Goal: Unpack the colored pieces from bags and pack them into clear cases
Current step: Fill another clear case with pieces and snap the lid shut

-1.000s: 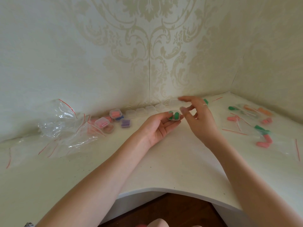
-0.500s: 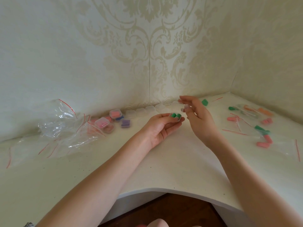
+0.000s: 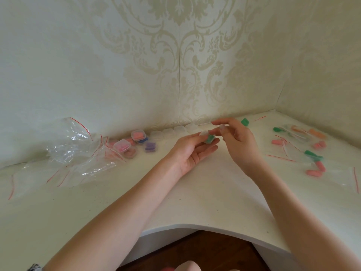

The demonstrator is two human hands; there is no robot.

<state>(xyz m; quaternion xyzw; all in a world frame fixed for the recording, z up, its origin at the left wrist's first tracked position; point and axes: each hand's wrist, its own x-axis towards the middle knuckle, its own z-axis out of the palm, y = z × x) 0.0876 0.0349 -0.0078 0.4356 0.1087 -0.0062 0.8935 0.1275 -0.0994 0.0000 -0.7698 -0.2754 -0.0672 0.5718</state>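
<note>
The person sat at a white corner table (image 3: pixel 195 196), both bare forearms stretched out over it. The left hand (image 3: pixel 192 151) lay palm up, its grip closed lightly round a small clear case (image 3: pixel 208 137) with green pieces inside, pinched between thumb and fingertips just above the tabletop. The right hand (image 3: pixel 237 142) hovered beside it, fingers loosely bent and spread, the fingertips (image 3: pixel 222 127) right at the case's upper edge; whether they actually gripped the lid I could not tell. Behind the hands, along the wall, stood a row of empty cases (image 3: pixel 173 131), and to their left a cluster of filled cases (image 3: pixel 134 142) holding pink, blue and purple pieces, some stacked on one another. Further left lay a crumpled heap of empty bags (image 3: pixel 78 153) with red seal strips. A lone green piece (image 3: pixel 244 122) sat on the table just past the right hand. On the right side of the table lay more bags (image 3: pixel 300 151), flat, with pink, green and orange pieces (image 3: pixel 316 167) in and around them. Patterned cream wallpaper (image 3: pixel 179 55) covered the corner behind, and dark wooden floor (image 3: pixel 195 251) showed under the table's curved front edge.
</note>
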